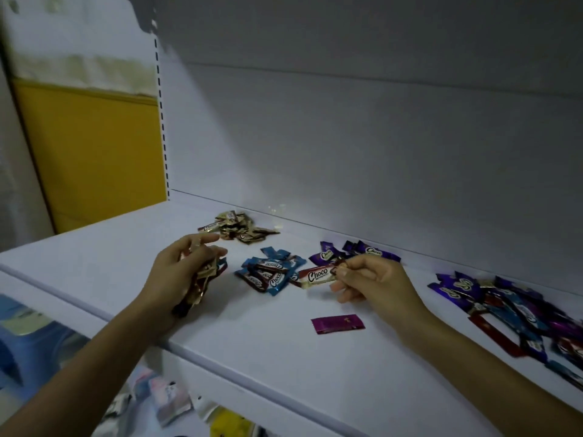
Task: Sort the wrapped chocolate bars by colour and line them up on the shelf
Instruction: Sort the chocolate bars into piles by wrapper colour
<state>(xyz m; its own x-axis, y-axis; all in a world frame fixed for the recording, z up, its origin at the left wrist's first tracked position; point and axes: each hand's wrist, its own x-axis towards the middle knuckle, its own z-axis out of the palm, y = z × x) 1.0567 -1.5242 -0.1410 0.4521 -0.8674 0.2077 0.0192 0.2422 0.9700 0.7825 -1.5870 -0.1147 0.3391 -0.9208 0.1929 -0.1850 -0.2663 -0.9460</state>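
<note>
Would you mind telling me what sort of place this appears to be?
Most likely a small shop or stockroom: a white display shelf with a slotted upright at its back, wrapped chocolate bars in colour piles, and more packaged goods on the level below.

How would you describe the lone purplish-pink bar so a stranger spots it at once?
Start at the white shelf, then look just nearer the front edge than the right hand. The purplish-pink bar lies flat there. Unlike the piled bars, it lies alone, touching nothing, with no white lettering showing.
</note>
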